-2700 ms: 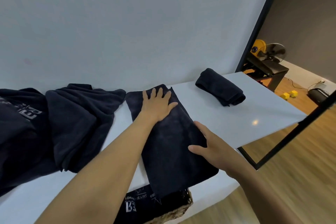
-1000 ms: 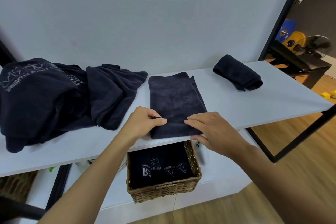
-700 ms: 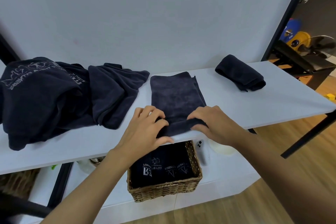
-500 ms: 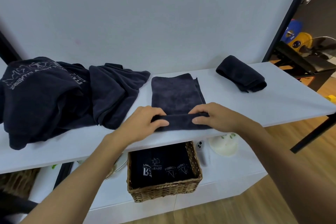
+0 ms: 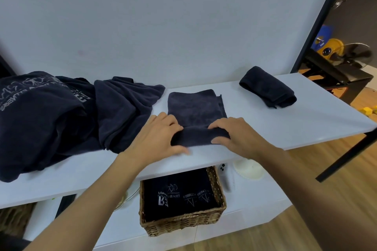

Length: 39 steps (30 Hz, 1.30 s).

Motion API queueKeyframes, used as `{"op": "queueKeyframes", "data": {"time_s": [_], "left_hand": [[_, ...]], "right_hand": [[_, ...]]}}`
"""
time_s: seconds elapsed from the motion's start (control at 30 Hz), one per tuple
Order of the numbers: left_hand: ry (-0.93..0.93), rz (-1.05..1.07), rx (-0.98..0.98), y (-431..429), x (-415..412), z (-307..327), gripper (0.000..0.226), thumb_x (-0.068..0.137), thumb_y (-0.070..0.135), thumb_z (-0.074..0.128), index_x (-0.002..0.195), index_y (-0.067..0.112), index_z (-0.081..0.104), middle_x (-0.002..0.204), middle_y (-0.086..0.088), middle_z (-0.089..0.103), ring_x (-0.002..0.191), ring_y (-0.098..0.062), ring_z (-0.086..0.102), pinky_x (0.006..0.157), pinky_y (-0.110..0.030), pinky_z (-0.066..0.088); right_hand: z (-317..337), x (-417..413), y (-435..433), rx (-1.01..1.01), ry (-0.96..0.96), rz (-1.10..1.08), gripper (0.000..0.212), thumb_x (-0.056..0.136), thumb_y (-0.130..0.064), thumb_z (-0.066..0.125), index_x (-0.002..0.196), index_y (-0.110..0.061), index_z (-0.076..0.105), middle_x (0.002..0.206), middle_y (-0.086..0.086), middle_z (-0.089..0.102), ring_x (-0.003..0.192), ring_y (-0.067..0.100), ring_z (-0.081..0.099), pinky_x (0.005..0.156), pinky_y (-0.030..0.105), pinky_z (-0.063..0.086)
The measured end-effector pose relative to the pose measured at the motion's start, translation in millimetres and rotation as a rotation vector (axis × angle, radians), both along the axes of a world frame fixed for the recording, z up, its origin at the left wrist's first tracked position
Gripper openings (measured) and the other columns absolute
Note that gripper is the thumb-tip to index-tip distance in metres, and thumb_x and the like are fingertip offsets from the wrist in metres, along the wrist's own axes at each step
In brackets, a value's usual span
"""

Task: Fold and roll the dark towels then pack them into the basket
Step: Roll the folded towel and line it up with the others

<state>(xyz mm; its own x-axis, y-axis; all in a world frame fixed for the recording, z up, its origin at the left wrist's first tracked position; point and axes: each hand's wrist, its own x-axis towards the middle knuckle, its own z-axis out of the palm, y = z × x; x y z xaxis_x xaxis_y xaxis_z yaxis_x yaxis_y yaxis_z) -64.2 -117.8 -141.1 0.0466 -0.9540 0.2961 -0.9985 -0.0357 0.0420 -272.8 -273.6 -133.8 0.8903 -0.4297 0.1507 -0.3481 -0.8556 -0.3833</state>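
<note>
White table (image 5: 295,128) bears the folded towel (image 5: 195,106), evidently soft and limp; left hand (image 5: 157,140) and right hand (image 5: 236,138) grip its rolled near end.

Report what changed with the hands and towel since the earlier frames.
The left hand and right hand quit smoothing the towel, gripped its near end and rolled it away toward the wall; a short roll now lies under them. The finished roll, pile and basket stayed put.
</note>
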Motion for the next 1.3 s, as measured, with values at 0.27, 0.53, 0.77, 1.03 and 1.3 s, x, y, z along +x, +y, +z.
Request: {"op": "queueKeyframes", "data": {"time_s": [0.27,0.53,0.77,1.03,1.3], "left_hand": [[0.574,0.057,0.230,-28.4,14.3,19.6,0.020,0.096,0.038,0.057,0.108,0.025,0.066,0.094,0.009,0.067,0.085,-0.011,0.060,0.075,-0.020,0.044],[0.470,0.117,0.005,-62.7,21.9,10.7,0.025,0.094,0.041,0.059,0.092,0.018,0.070,0.091,0.007,0.065,0.088,-0.016,0.059,0.088,-0.037,0.047],[0.257,0.033,0.049,-62.3,30.1,-2.0,0.042,0.081,0.061,0.063,0.109,0.029,0.065,0.102,0.012,0.062,0.095,-0.016,0.053,0.094,-0.041,0.041],[0.636,0.094,0.328,-108.5,51.4,26.2,0.035,0.093,0.046,0.058,0.080,0.015,0.066,0.078,0.001,0.062,0.076,-0.018,0.058,0.070,-0.027,0.041],[0.530,0.126,0.142,-100.0,47.5,11.4,0.050,0.075,0.071,0.059,0.103,0.030,0.068,0.098,0.011,0.066,0.097,-0.014,0.059,0.092,-0.039,0.047]], "right_hand": [[7.5,12.6,-12.5,0.196,0.017,-0.132,0.016,0.096,-0.036,0.055,0.111,-0.031,0.059,0.108,-0.012,0.064,0.100,0.012,0.060,0.090,0.034,0.049],[-9.7,15.4,-11.3,-0.074,0.000,-0.115,0.037,0.091,-0.038,0.064,0.126,-0.029,0.056,0.120,-0.008,0.061,0.103,0.014,0.055,0.096,0.036,0.042],[13.9,41.5,-36.4,0.119,0.047,-0.237,0.024,0.096,-0.041,0.054,0.113,-0.028,0.063,0.113,-0.004,0.064,0.106,0.021,0.058,0.095,0.042,0.044],[-9.1,39.9,-31.9,-0.262,0.036,-0.217,0.046,0.091,-0.036,0.062,0.135,-0.029,0.047,0.132,-0.006,0.054,0.113,0.021,0.049,0.093,0.036,0.031],[25.4,51.9,-70.3,0.356,0.186,-0.183,0.027,0.093,-0.041,0.058,0.114,-0.025,0.057,0.109,-0.005,0.063,0.099,0.018,0.060,0.089,0.035,0.047]]}}
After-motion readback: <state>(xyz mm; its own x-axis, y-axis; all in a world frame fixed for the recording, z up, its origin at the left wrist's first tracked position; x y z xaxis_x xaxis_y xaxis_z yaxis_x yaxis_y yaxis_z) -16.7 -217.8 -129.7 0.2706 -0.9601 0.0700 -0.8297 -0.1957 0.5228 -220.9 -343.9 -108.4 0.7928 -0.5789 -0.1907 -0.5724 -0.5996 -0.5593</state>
